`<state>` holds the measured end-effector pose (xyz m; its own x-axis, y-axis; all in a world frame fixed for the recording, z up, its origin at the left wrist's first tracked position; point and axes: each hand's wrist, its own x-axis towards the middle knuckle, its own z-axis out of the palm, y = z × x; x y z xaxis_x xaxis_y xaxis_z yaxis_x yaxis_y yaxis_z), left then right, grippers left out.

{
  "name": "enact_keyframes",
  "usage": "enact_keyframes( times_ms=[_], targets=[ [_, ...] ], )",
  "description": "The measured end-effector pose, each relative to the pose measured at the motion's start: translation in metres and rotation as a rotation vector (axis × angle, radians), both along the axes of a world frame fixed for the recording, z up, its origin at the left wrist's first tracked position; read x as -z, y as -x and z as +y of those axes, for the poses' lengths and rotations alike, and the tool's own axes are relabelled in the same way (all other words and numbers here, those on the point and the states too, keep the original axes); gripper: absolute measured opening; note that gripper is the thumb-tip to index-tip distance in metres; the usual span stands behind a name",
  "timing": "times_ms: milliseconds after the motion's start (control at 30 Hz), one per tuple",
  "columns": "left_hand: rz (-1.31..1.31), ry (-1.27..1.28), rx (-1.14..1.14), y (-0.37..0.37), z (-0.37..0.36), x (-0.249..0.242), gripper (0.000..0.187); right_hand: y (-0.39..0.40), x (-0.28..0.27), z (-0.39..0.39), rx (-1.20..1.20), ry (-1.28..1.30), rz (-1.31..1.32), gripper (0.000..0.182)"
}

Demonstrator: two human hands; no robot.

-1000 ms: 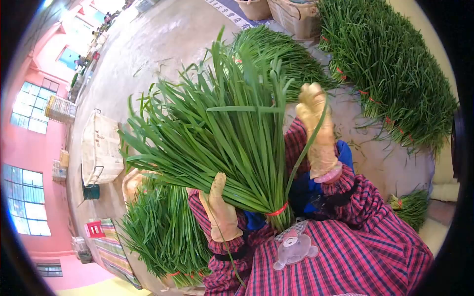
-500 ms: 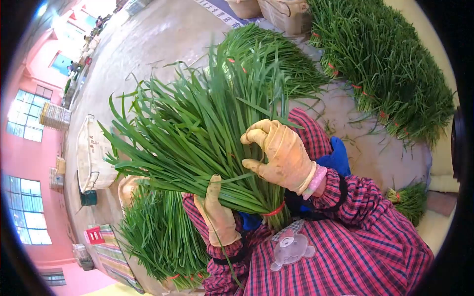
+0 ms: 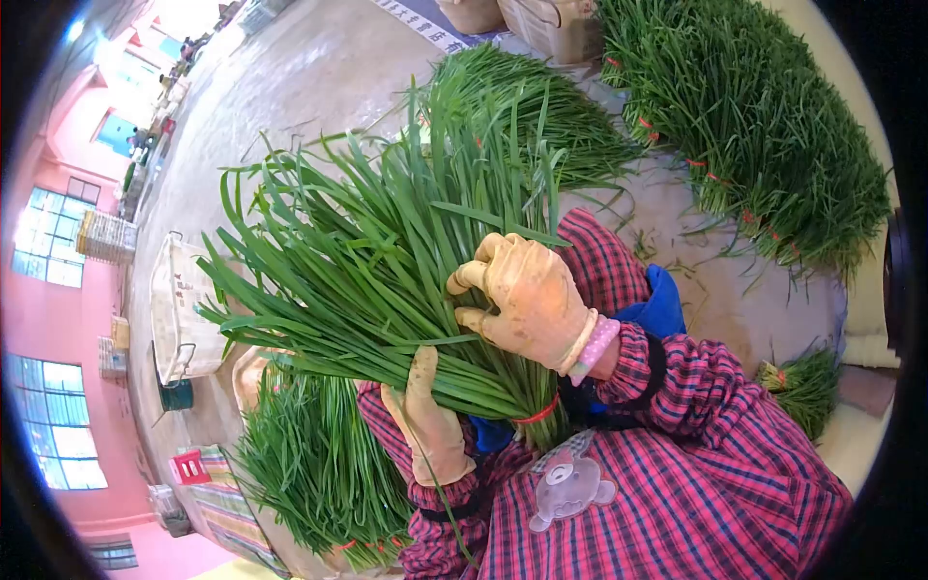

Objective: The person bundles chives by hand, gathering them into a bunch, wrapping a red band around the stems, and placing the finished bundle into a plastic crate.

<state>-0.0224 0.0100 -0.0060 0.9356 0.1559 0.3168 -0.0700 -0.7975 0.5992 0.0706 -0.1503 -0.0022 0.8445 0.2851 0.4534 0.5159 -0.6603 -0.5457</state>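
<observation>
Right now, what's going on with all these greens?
A person in a plaid smock and tan gloves is handling a bunch of long green leaves, tied near its base with a red band. The left hand grips the bunch from below near the tie. The right hand rests on top of the leaves, fingers curled into them. More tied bunches lie in a big pile on the floor ahead, and another heap sits below the held bunch.

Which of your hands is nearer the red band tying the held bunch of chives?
Right. The right hand grips the leaves just above the red band; the left hand holds the bunch of chives from below, farther left of the band.
</observation>
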Motion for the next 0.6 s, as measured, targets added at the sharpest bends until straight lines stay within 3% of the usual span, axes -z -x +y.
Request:
enact_keyframes(
  times_ms=[167,267,300,333,367,433,500,600],
  targets=[
    [0.002,0.018,-0.025,0.002,0.0,0.002,0.048,-0.01,0.007,0.002,-0.046,-0.046,0.006,0.015],
    [0.039,0.166,-0.059,0.001,0.002,0.004,0.051,-0.019,0.006,-0.005,-0.059,-0.389,0.127,0.008],
    [0.076,0.448,-0.139,-0.002,0.001,0.003,0.052,-0.021,0.006,-0.007,-0.054,-0.594,0.368,0.015],
    [0.113,0.731,-0.219,-0.004,-0.001,0.002,0.052,-0.024,-0.002,-0.013,-0.039,-0.685,0.379,0.015],
    [0.113,0.733,-0.218,-0.006,-0.002,0.001,0.052,-0.027,-0.013,-0.021,-0.024,-0.775,0.389,0.016],
    [0.099,1.037,-0.306,-0.007,-0.004,-0.001,0.053,-0.036,-0.021,-0.038,-0.001,-0.945,0.458,0.015],
    [0.091,0.999,-0.29,-0.007,-0.003,0.0,0.05,-0.041,-0.03,-0.057,-0.017,-1.158,0.337,0.014],
    [0.07,0.97,-0.254,-0.005,0.006,0.006,0.043,-0.051,-0.028,-0.108,0.224,-1.13,0.352,0.015]
  ],
)
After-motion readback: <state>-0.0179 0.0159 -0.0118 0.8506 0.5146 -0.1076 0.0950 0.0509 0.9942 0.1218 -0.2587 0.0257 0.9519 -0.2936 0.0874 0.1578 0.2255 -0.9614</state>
